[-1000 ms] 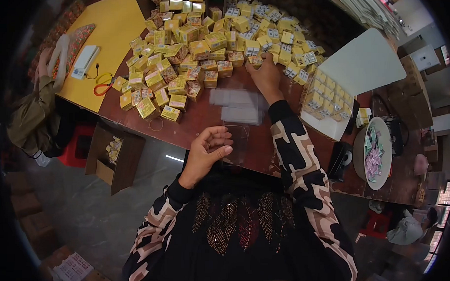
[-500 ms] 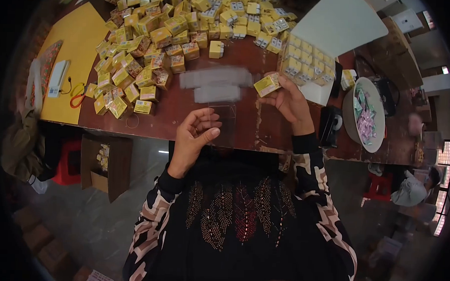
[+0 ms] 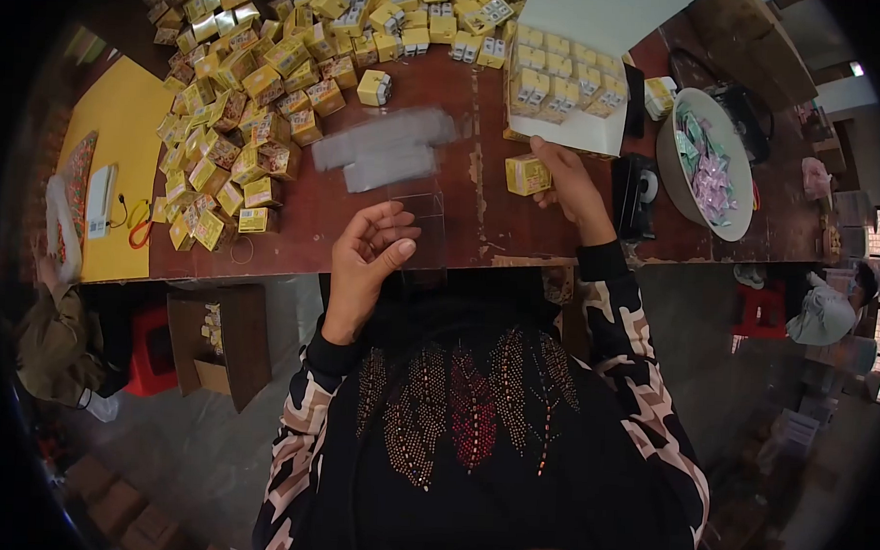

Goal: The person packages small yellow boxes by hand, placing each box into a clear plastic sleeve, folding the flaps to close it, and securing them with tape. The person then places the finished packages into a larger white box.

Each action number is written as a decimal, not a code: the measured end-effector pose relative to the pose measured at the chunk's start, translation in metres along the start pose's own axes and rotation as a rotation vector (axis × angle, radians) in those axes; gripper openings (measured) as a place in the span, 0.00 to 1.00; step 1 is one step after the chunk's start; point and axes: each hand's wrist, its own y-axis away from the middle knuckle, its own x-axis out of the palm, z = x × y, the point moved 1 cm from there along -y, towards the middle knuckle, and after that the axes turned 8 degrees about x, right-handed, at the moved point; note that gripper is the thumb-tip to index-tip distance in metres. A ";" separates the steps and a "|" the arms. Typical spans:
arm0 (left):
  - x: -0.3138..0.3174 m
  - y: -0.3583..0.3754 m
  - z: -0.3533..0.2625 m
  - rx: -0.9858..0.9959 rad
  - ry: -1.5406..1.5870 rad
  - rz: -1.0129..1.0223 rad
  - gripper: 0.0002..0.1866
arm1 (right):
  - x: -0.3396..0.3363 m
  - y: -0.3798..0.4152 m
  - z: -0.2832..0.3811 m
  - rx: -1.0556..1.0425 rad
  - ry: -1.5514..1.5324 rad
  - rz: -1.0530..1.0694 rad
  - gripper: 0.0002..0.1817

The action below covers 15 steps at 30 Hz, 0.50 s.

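Off the tabletop pile (image 3: 262,85) now, right hand (image 3: 573,189) grips a yellow box (image 3: 527,176); hold of left hand (image 3: 363,255) unclear.

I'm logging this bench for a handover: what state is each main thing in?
Small yellow box: held in the right hand, looks closed
Left hand: half-curled; unclear whether it grips the clear plastic
Plastic sheets: flat, overlapping
White carton: open, flap raised, yellow packs stacked inside
Basin: uncovered, pink and green packets inside
Cardboard box: open, small items inside
Loose yellow boxes: heaped at mixed angles
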 end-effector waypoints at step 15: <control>0.002 -0.005 0.001 -0.040 -0.043 -0.032 0.27 | 0.021 0.048 0.027 -0.897 1.186 -0.235 0.24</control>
